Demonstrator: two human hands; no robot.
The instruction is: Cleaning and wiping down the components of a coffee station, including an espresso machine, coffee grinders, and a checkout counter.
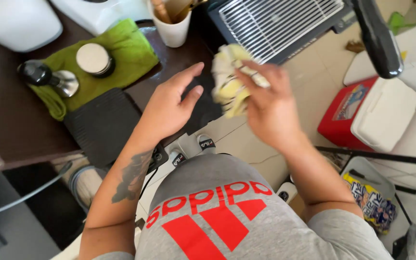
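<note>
The right hand grips a crumpled yellow-and-white cloth, held just in front of the metal grill rack. The left hand hovers spread and empty beside the cloth, above the dark counter.

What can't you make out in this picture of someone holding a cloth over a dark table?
- Yellow cloth: bunched and motion-blurred in the right hand; its shape is unclear.
- White cup: top edge cuts off the wooden utensils inside.
- White appliance: cropped by the top-left corner.
- Feet: mostly hidden under the grey shirt.
- Left hand: open, empty.
</note>
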